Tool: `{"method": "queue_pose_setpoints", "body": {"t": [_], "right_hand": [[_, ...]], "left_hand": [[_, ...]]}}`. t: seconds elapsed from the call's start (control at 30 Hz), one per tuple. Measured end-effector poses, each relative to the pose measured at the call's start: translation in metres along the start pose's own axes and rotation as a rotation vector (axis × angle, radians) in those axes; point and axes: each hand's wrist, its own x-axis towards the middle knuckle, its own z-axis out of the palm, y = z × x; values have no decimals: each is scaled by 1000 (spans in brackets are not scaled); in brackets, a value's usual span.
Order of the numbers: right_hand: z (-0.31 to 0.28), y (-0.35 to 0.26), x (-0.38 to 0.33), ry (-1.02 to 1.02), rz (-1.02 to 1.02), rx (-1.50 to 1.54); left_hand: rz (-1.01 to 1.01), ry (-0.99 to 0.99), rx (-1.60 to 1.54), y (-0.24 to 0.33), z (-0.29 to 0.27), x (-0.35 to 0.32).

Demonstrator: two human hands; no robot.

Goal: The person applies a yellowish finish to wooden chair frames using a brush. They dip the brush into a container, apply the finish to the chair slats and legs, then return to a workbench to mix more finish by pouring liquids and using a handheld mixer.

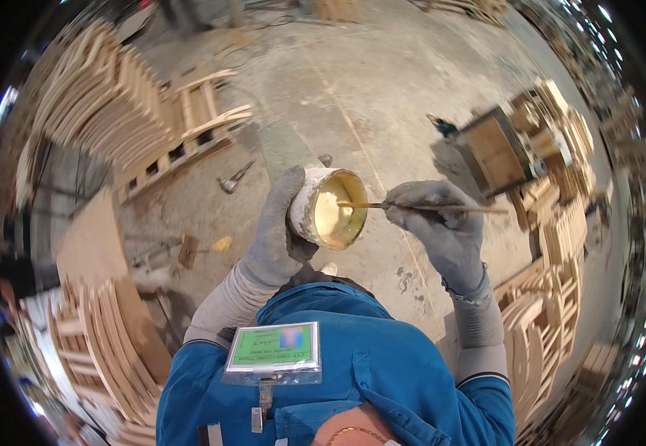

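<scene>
My left hand (pixel 281 227), in a grey work glove, is wrapped round the left side of a round tub (pixel 305 205) with a stained whitish outside. The tub tilts toward me, and pale cream-coloured paste (pixel 330 220) shows inside it. Between the gloved fingers of my right hand (pixel 434 223) is a thin wooden stick (pixel 371 205), held level. Its left end reaches over the tub's mouth to the paste; whether the tip is a brush I cannot tell. The stick's other end sticks out to the right past my hand.
Stacked curved wooden chair parts (pixel 107 97) stand at the far left, with more wooden frames (pixel 114 349) at the near left. On the right are wooden frames (pixel 546 312) and a dark-edged box (pixel 495 151). A tool (pixel 235 177) lies on the concrete floor (pixel 405 97).
</scene>
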Motion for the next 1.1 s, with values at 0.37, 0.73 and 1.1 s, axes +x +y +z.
{"method": "queue_pose_setpoints", "body": {"t": [0.37,0.73,1.1], "right_hand": [[-226,84,24,669,133,706],[-430,97,159,812,11,837],[-627,117,202,1050,-198,991]], "left_hand": [[-573,-219,-112,-140,89,233],[-863,-319,-93,-225,214,501],[-1038,-468,-32,-358,343,672]]}}
